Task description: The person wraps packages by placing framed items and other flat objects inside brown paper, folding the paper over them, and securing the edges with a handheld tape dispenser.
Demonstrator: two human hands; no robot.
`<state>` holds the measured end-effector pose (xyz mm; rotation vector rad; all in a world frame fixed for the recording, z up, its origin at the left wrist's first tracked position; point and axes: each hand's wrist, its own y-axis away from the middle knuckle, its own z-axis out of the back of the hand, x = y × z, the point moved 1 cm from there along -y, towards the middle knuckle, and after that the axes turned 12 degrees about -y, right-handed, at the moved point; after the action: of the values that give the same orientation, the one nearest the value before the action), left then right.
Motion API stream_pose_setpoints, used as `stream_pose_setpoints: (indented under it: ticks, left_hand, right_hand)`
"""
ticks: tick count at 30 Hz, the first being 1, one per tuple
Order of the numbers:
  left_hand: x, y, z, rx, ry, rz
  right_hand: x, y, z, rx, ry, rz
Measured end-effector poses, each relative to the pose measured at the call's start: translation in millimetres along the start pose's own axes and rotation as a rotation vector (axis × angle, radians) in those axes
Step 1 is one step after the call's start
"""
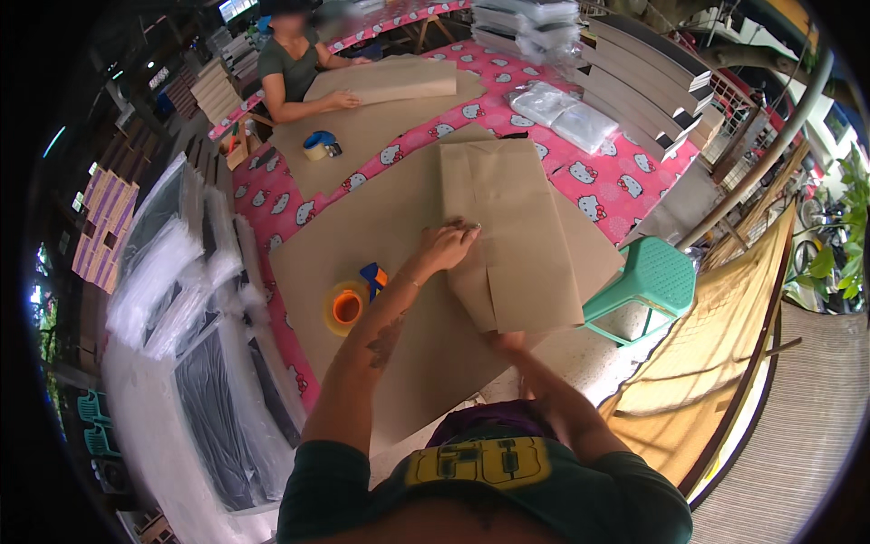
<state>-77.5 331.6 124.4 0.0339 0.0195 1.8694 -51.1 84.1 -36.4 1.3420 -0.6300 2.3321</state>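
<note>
Nearest, one right hand (506,341) is sitting low at the close end of one brown paper parcel (526,218), mostly hiding beneath its edge, so I cannot tell whether it is gripping or only supporting. Just beyond, one left hand (446,247) is resting with bent fingers on the parcel's left side, at a fold in the paper; whether it is pinching that fold I cannot tell. The single parcel is lying between and ahead of the two hands, and at least one large brown sheet (408,381) is spreading beneath it. Left of the left hand, one tape roll (347,306) with an orange core is lying beside its blue-and-orange dispenser handle (373,276). Right of both hands, one green stool (652,272) is standing by the table. Well left of the left hand, several plastic-wrapped panels (217,390) are leaning together. Farther ahead of the hands, a second tape roll (314,153) is lying to the left, while clear plastic packs (562,116) are lying to the right on pink printed cloth (594,195). Past these, one co-worker (288,72) is laying two hands on another brown paper piece (390,80), and one tall stack of boards (634,86) is standing right.
</note>
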Motion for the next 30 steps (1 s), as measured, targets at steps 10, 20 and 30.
stream_pose_setpoints:
  ticks: [10,20,30]
  left_hand:
    - [-15.1,122.7,-41.5,-0.355,0.593,0.345]
    - [-127.9,134.6,-63.0,-0.463,0.171,-0.038]
    - [-148.8,130.9,-64.3,-0.178,0.017,0.051]
  right_hand:
    - [-29.7,-39.9,41.6,-0.141,-0.023,-0.162]
    - [-26.6,-43.8,45.2,-0.133,-0.041,-0.203]
    - [-15.3,-47.3,51.3,-0.052,-0.117,-0.183]
